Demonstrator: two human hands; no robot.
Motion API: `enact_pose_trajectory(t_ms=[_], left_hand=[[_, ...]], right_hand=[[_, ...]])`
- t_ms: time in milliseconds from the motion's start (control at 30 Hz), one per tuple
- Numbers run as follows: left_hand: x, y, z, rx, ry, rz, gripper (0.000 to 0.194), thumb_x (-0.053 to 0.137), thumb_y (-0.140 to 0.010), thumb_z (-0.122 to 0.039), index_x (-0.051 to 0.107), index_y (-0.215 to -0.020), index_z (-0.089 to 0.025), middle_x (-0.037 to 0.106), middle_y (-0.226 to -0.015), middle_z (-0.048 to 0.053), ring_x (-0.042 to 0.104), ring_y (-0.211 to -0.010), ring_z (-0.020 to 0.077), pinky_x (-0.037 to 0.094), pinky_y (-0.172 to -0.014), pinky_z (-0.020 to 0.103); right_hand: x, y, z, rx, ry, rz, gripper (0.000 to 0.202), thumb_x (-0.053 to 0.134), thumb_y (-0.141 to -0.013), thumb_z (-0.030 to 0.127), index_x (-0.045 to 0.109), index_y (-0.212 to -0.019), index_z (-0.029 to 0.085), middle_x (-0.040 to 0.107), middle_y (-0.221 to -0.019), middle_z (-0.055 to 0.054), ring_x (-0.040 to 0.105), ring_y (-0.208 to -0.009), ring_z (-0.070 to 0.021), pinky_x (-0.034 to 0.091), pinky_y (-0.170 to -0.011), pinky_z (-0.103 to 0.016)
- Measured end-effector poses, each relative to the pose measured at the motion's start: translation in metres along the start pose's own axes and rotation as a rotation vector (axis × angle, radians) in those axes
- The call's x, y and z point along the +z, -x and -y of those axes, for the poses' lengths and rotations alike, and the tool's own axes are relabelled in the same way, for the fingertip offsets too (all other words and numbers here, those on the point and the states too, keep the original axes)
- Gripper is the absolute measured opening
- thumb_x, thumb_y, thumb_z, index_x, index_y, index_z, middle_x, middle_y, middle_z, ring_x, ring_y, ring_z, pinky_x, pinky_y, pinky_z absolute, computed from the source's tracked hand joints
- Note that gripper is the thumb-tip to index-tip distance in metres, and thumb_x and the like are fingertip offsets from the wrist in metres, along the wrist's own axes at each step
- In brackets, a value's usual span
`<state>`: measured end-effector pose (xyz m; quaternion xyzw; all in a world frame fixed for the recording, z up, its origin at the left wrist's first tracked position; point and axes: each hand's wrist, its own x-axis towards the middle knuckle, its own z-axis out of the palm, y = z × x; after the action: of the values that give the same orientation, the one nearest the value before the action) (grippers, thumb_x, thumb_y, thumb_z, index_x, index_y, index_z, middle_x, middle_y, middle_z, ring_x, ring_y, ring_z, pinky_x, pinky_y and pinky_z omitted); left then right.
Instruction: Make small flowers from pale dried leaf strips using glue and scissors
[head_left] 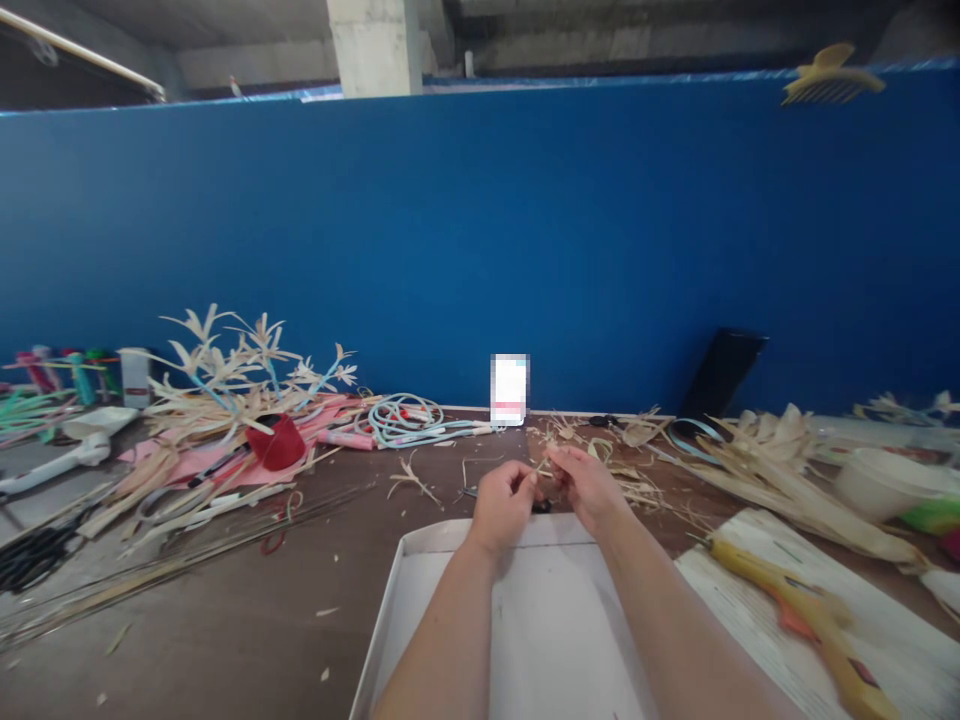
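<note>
Evidently the fingers are busy just beyond the far edge of a shallow white box lid [555,600], over a brown tabletop [300,610]. The right hand [589,485] has thumb and forefinger pressed together, pinching a thin pale strip [543,469], which lies between the two hands. The left hand [506,505] is curled just beside it, with the thumb close to the bent fingers; whether it grips the strip too, I cannot tell. Both forearms reach across the lid from the near side.

Around the right hand, dry plant scraps [637,490] litter the table. Farther right lie long dried husks [787,460], with a white bowl [885,485] beside them. On the near right, a yellow glue gun [787,590] with an orange trigger rests on printed paper [892,610].

To the left of the left hand lies a small forked husk piece [412,482]. Beyond it are a loose coil of pale blue cord [405,420] and, farther left, a red spool [276,445] near several pale husk flowers [240,355]. A blue partition [480,230] closes off the far side, with a dark box [724,370] leaning against it at the right and a yellow claw clip [832,78] on its top edge.
</note>
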<state>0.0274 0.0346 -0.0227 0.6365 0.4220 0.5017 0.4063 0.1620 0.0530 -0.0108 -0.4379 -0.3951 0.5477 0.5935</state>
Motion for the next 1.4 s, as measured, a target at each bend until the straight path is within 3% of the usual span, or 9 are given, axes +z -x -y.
enact_pose_trajectory(t_ms=[1400], left_hand=[[-0.001,-0.001,0.002,-0.039,-0.108,-0.031,0.020,0.047,-0.077,-0.030,0.054,-0.064,-0.016,0.059,-0.057,0.001,0.050,-0.054,0.0109,0.035,-0.052,0.021]], right_hand=[[0.000,0.000,-0.009,-0.140,0.263,-0.097,0.032,0.069,-0.061,0.049,0.058,-0.061,0.019,0.044,-0.049,0.005,0.035,-0.049,-0.0105,0.024,-0.049,-0.025]])
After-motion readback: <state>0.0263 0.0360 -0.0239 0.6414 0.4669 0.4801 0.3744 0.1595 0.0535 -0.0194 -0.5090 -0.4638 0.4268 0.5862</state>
